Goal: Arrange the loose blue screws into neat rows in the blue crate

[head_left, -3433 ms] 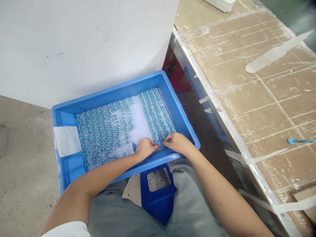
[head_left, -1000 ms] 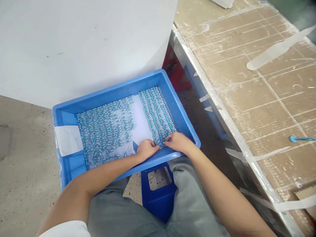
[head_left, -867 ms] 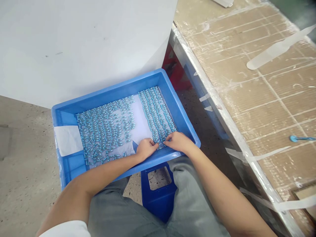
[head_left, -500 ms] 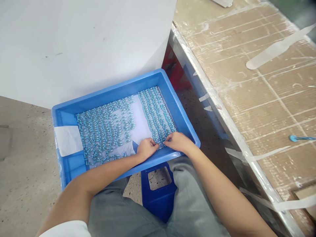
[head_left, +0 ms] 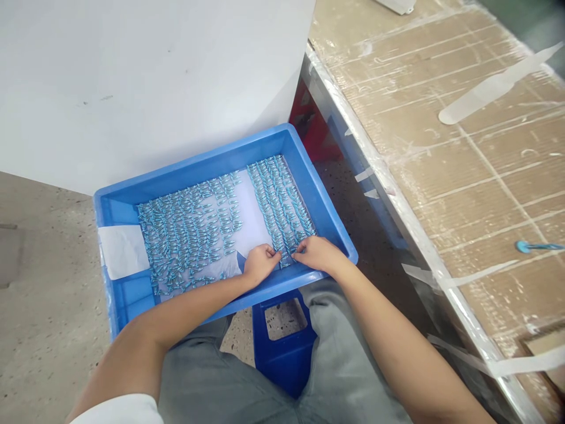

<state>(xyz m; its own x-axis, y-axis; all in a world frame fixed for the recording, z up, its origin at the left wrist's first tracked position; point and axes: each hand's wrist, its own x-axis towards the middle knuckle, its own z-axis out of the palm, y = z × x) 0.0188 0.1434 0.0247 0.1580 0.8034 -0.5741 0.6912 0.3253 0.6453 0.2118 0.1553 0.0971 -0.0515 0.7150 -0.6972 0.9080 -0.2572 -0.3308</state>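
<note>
A blue plastic tray [head_left: 194,159] rests across my thighs, lined with a white sheet [head_left: 251,212]. Small light-blue pieces with pale tips lie in rows in it, a wide group [head_left: 185,227] on the left and a narrower group [head_left: 276,194] on the right. Near the front end of the right-hand rows, my left hand [head_left: 261,263] is closed in a pinch. My right hand [head_left: 318,253] pinches just to its right, over the same rows beside the near wall. Whatever lies between the fingertips of either hand is too small to make out.
A white panel [head_left: 150,82] stands behind the tray. To the right is a cardboard-topped table [head_left: 441,153] with tape strips and a blue stick-like tool [head_left: 541,247]. A paper label [head_left: 123,252] covers the tray's left end. Below is a blue stool [head_left: 285,353].
My left hand has shifted very slightly left and up, away from my right fingers. My right hand stays in place.
</note>
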